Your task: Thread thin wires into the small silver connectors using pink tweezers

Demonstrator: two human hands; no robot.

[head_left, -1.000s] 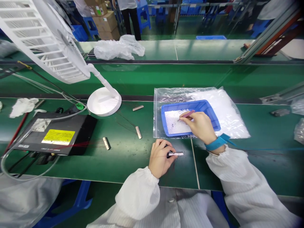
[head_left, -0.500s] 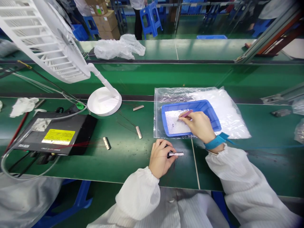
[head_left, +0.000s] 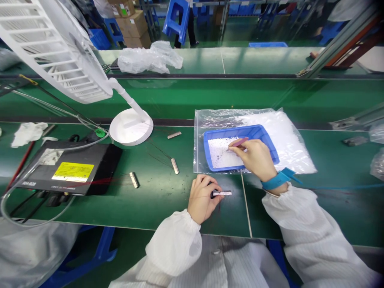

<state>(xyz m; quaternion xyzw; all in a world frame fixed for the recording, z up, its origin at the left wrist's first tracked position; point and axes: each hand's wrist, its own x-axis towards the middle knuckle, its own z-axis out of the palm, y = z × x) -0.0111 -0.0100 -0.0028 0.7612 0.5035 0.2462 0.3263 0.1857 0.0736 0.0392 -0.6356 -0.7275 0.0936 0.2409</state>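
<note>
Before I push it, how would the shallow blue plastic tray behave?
The shallow blue plastic tray probably slides rather than tips, being low and wide. The clear plastic bag beneath looks wrinkled, so it may drag along. Loose white granules inside would likely shift, being uncovered.

Head cam, facing fwd/down, nr both hands (head_left: pixel 203 198)

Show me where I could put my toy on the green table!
Bare table shows along the near edge between the black box and left hand, and farther right, between the white bag and grey lump. It's crowded where the tray sits on the bag, right hand over it, and between the fan base and left hand, among strips.
</note>
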